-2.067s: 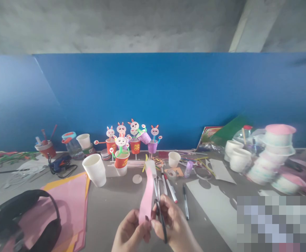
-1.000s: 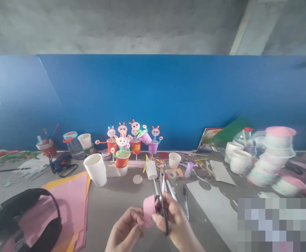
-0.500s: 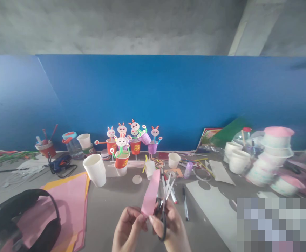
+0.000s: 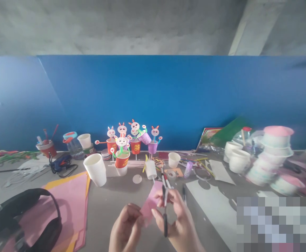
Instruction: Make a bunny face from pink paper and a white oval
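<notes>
My left hand (image 4: 126, 224) pinches the lower left edge of a pink paper strip (image 4: 149, 205) between thumb and fingers. The strip slants up and away over the grey table. My right hand (image 4: 180, 218) is closed round a pair of dark-handled scissors (image 4: 165, 222), whose handle loops face me. The scissor blades are hard to make out, hidden or smeared by motion. The right fingers reach over the strip's upper right side and seem to touch it. Beyond the strip, a small white paper cup (image 4: 150, 170) lies tipped, with markers (image 4: 164, 177) beside it.
Bunny-faced cup figures (image 4: 122, 159) stand by the blue partition. At left are a white cup (image 4: 95, 169), pink and orange sheets (image 4: 71, 203) and black headphones (image 4: 54, 210). White cut card (image 4: 210, 206), a tape roll (image 4: 171, 174) and stacked cups (image 4: 276, 154) lie right.
My right hand has lifted and turned, bringing its fingers over the pink strip. The scissors have swung with it, and their blades no longer point away. The strip has dipped lower.
</notes>
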Motion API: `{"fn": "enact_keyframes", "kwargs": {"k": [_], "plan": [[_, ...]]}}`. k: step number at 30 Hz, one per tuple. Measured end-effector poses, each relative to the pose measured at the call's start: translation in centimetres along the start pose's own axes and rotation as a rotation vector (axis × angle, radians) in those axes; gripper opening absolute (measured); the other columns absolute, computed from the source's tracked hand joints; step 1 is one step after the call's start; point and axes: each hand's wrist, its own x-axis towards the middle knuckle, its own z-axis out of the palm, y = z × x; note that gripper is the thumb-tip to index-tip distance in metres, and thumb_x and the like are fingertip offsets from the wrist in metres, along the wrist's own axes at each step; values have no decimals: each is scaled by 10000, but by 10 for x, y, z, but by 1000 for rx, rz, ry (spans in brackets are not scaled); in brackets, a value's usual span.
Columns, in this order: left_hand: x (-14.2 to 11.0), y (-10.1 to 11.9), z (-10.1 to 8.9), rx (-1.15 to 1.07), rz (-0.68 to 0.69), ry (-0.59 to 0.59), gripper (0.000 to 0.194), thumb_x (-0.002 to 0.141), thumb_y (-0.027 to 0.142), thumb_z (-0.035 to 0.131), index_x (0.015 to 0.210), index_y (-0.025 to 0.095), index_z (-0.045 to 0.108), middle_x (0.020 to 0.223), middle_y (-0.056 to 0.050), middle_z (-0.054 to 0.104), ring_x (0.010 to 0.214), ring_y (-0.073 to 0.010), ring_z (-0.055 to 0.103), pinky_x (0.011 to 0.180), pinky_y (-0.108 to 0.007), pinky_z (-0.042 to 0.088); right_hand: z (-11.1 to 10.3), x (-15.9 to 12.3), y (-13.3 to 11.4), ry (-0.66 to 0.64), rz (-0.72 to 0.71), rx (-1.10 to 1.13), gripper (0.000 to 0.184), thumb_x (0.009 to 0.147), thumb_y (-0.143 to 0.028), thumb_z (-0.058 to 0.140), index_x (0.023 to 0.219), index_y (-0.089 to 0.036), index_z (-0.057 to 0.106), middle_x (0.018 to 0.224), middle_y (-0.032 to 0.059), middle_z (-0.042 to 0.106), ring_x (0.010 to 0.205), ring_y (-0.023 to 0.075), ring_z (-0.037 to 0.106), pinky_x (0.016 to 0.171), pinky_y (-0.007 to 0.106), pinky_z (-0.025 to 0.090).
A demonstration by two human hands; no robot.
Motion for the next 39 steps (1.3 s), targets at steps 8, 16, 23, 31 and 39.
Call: {"fn": "enact_keyframes", "kwargs": {"k": [8,16,23,31,39], "plan": [[3,-2,-8,158,137,-58,307,914,447,565,712,217,583,710,-23,546,671,-173,517,666,-267,395,0,14,-23,-399,39,-167,228,686,-115,607,856,-241,523,612,-93,458,497,84,326,463,202,221],[7,15,-7,-11,-25,-55,297,864,429,659,697,195,587,721,-14,530,681,-159,513,632,-240,399,10,5,-12,-335,139,-26,203,709,-135,602,802,-234,451,762,-34,609,579,99,483,513,197,317],[7,19,-3,-32,-47,-74,312,851,445,671,684,188,616,729,-24,554,686,-162,528,632,-239,417,11,6,-13,-296,169,-4,174,732,-166,650,810,-224,506,755,-35,634,572,100,497,516,209,352],[10,15,-8,-199,-275,-137,279,794,424,745,760,175,624,715,-8,597,661,-140,544,640,-244,428,9,9,-6,-307,192,88,180,693,-99,630,781,-210,519,714,-47,605,572,95,484,512,200,344],[18,21,-20,-96,-350,-307,393,858,514,635,704,153,631,695,-20,594,701,-155,541,704,-256,413,5,9,-5,-329,203,227,203,649,-95,620,790,-204,522,739,-35,619,595,104,486,528,209,348]]}}
